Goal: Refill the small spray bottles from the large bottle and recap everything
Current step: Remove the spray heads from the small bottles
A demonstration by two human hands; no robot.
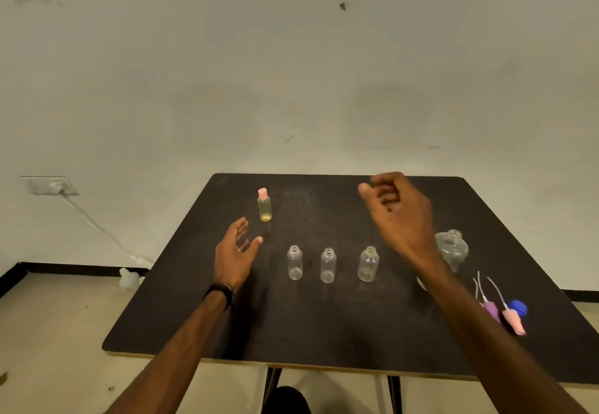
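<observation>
On the table [324, 326], three uncapped small bottles [328, 265] (both hands empty).

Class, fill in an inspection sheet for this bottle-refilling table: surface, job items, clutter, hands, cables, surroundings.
Surface: dark table, dusty marks.
Job items: three uncapped small bottles upright in a row; capped yellowish bottle behind them; large bottle uncapped, at right; spray tops and blue cap lying near the right edge.
Clutter: nothing seen.
Hands: left hand open, right hand loosely curled; both hold nothing.
Cables: white cable from wall outlet to floor.
Surroundings: scuffed pale wall.
</observation>
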